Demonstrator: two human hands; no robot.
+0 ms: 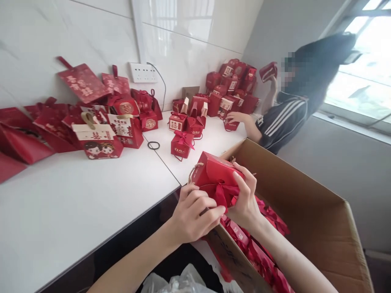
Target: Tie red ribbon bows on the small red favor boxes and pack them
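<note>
Left hand (194, 215): fingers curled, pinching the red ribbon bow (221, 194).
Right hand (246, 197): clamped on the red gift box (214, 173).
Box position: held above the open cardboard carton (308, 211), beside the white table (76, 203).
Farther off: a co-worker's hand (236, 118) on the table.

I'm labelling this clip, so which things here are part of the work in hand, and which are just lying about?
In hand:
left hand and right hand, both gripping the red paper gift box with a ribbon bow
open brown cardboard carton holding more red boxes

Lying about:
black hair tie
white wall socket
clear plastic bag
</note>
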